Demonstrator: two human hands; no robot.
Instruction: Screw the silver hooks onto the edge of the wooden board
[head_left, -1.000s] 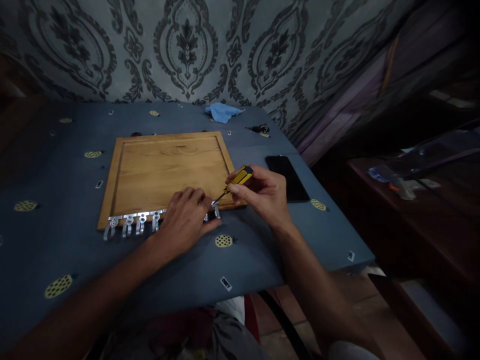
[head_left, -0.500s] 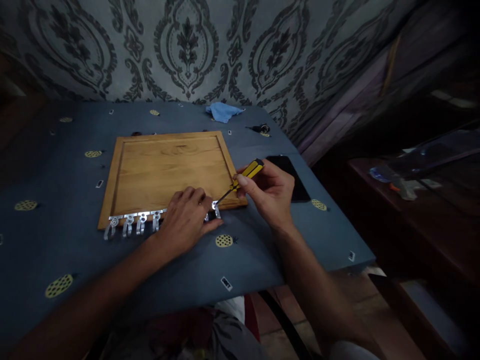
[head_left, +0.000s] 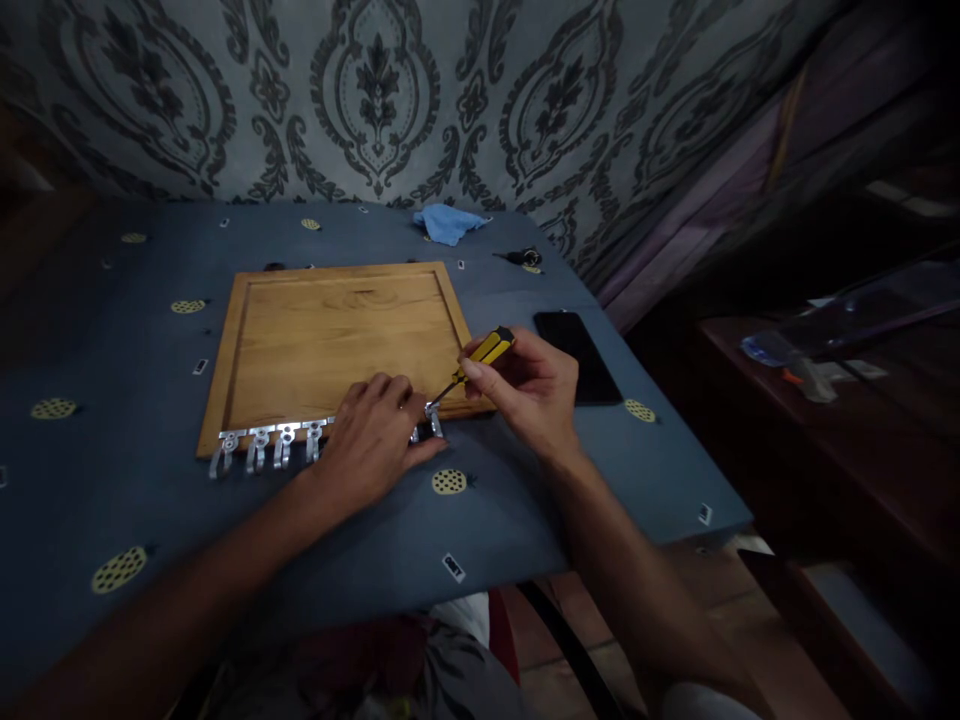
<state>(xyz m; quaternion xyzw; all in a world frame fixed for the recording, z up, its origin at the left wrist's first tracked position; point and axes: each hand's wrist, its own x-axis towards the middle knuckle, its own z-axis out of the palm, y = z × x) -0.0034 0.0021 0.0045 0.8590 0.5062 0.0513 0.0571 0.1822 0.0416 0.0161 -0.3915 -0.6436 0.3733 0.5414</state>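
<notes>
A framed wooden board (head_left: pixel 345 340) lies flat on the table. Along its near edge runs a silver metal hook rail (head_left: pixel 285 432) with several hooks hanging over the side. My left hand (head_left: pixel 375 430) grips the rail and board edge near the right end, fingers bent on top and thumb stretched along the near side; it hides part of the rail. In my right hand (head_left: pixel 536 385) is a yellow and black screwdriver (head_left: pixel 489 350), held in a pinch and tilted. Its tip meets the rail's right end, just beyond my left fingers. A screw there is too small to make out.
The table's blue cover (head_left: pixel 322 580) carries pineapple prints. A black phone-like slab (head_left: pixel 581 355) lies behind my right hand. Farther back are a blue cloth (head_left: pixel 448 223) and a small dark object (head_left: pixel 521 257). A patterned curtain (head_left: pixel 375 100) hangs behind the table.
My right hand has shifted slightly left and down with the screwdriver, whose handle now sits a little lower. My left hand, the board and the rail have stayed put.
</notes>
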